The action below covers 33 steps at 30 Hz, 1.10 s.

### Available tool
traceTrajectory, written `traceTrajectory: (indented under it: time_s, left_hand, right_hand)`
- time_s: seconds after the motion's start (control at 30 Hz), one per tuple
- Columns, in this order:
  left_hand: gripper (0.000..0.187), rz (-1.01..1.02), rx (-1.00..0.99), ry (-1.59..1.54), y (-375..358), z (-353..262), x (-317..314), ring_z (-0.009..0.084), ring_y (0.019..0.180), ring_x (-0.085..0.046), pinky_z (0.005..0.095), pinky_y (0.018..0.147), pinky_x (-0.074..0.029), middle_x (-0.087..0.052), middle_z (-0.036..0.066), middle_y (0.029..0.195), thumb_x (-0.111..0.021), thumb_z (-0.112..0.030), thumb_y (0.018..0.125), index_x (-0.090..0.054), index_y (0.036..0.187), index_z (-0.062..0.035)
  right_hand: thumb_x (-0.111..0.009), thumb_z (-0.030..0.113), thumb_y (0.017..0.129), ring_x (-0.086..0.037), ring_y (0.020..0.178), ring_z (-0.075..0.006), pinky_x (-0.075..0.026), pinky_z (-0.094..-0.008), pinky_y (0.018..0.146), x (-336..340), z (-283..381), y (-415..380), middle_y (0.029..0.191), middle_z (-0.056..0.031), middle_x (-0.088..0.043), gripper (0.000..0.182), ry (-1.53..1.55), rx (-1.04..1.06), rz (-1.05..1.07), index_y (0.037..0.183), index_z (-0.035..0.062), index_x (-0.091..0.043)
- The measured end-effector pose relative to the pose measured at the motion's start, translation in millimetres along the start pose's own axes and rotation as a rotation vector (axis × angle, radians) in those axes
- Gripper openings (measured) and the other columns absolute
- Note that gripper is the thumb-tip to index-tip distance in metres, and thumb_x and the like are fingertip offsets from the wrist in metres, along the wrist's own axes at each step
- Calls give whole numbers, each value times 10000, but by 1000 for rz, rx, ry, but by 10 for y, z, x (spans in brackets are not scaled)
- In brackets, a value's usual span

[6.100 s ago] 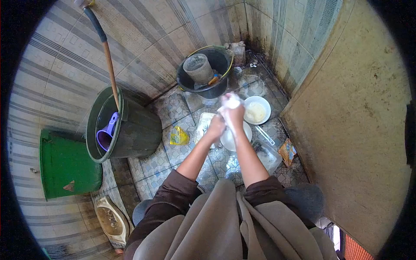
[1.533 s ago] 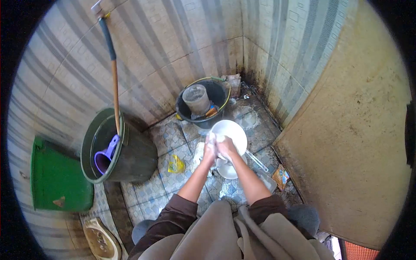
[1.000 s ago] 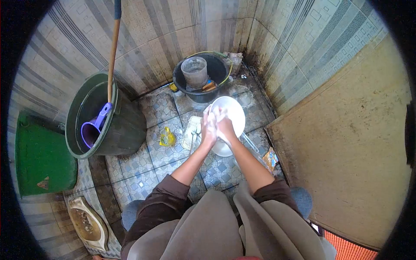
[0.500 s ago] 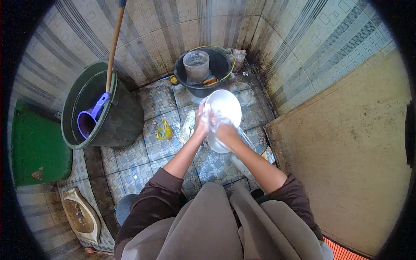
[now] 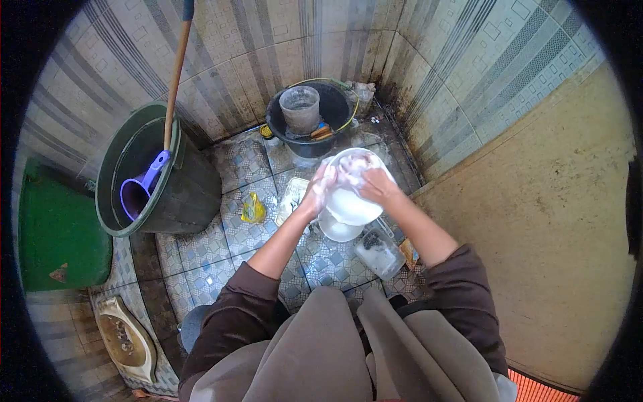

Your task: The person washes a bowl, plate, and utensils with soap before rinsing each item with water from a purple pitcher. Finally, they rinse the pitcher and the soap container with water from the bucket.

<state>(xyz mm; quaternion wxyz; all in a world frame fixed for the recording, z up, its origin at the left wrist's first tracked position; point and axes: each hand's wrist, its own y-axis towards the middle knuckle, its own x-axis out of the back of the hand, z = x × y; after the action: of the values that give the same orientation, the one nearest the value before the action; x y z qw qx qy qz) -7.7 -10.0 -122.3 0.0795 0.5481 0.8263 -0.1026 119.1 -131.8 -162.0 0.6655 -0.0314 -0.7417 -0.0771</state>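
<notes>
A white bowl (image 5: 353, 206), tilted with its inside toward me, hangs above the tiled floor. My left hand (image 5: 320, 189) is closed on its left rim. Lather covers my right hand (image 5: 370, 177), which presses its bent fingers against the upper inside of the bowl; foam hides whatever they may hold. Below the bowl stands another white dish (image 5: 338, 230), partly covered. A clear plastic container (image 5: 380, 254) with dark bits and foam lies on the right. Left of my left hand are a whitish tray (image 5: 292, 198) and a crumpled yellow packet (image 5: 253, 209).
A black bucket (image 5: 309, 144) with a grey plastic tub (image 5: 300, 109) stands by the back wall. At left, a large green bin (image 5: 201, 194) holds a purple dipper (image 5: 138, 194) and a wooden-handled stick (image 5: 177, 80). A tan board (image 5: 536, 234) closes off the right side.
The bowl has moved slightly right and tilted. My right hand has shifted from the bowl's lower left to its upper part. The clear container below is now more exposed.
</notes>
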Motion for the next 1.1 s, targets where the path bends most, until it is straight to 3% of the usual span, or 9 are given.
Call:
traceTrajectory:
  time_s: [0.13,0.27,0.33,0.47,0.67,0.83,0.9,1.0,1.1]
  left_hand:
    - [427,-268,-406,592,-50,-100,-54,284,953,-416,334,839,-320,-444,136,1103,-360,-311,803,-377,1146,-57]
    - [421,-295,-322,564,-80,111,-129,304,937,-407,356,846,-303,-445,125,1122,-356,-321,802,-376,1164,-107]
    - [418,-302,-341,656,-102,42,-148,301,927,-417,353,838,-310,-454,131,1108,-350,-332,809,-388,1159,-105]
    - [446,-133,30,-104,48,156,88,195,944,-446,312,830,-344,-485,101,1055,-370,-357,820,-390,1149,-56]
    - [455,28,275,-330,43,143,-68,156,979,-432,266,849,-347,-452,77,1084,-370,-362,837,-386,1138,-21]
    - [448,-275,45,-422,-43,51,-204,183,995,-426,299,846,-345,-460,121,1062,-348,-365,843,-371,1134,-25]
    - [493,-307,-47,-136,-115,181,-290,206,1022,-408,303,871,-321,-433,132,1091,-338,-395,838,-347,1153,-17]
    - [531,-310,-100,177,-88,255,-189,226,1025,-408,309,854,-328,-416,146,1114,-323,-426,832,-338,1161,-10]
    - [562,-77,25,-106,59,230,54,232,1021,-424,321,766,-397,-404,125,1163,-291,-476,822,-331,1181,-46]
  right_hand:
    - [-445,158,718,-515,720,-284,-406,-371,601,307,788,25,826,-139,-543,217,221,-731,-327,879,66,-557]
    - [-461,163,727,-540,720,-319,-425,-366,601,318,896,235,781,-166,-564,241,705,-813,-18,902,18,-543]
    - [-468,201,736,-562,701,-337,-441,-378,597,236,832,211,725,-194,-572,262,1517,-874,-498,885,0,-546]
    - [-480,235,735,-573,628,-279,-456,-370,576,819,521,-17,623,-175,-559,231,234,-479,292,827,48,-582]
    - [-450,205,745,-573,609,-253,-459,-375,553,402,-42,4,596,-129,-552,192,-33,251,-332,871,116,-565]
    - [-424,218,765,-564,672,-300,-440,-387,619,560,645,163,759,-181,-568,279,114,-453,-76,974,56,-513]
    - [-388,255,790,-556,712,-332,-430,-378,632,634,747,320,805,-194,-569,330,957,-977,-83,987,15,-500]
    - [-380,303,796,-556,717,-342,-423,-385,617,567,819,266,749,-199,-576,370,1483,-846,-495,949,-6,-515]
    - [-425,305,762,-570,745,-266,-439,-357,632,790,614,75,775,-178,-581,339,686,-695,30,882,18,-558]
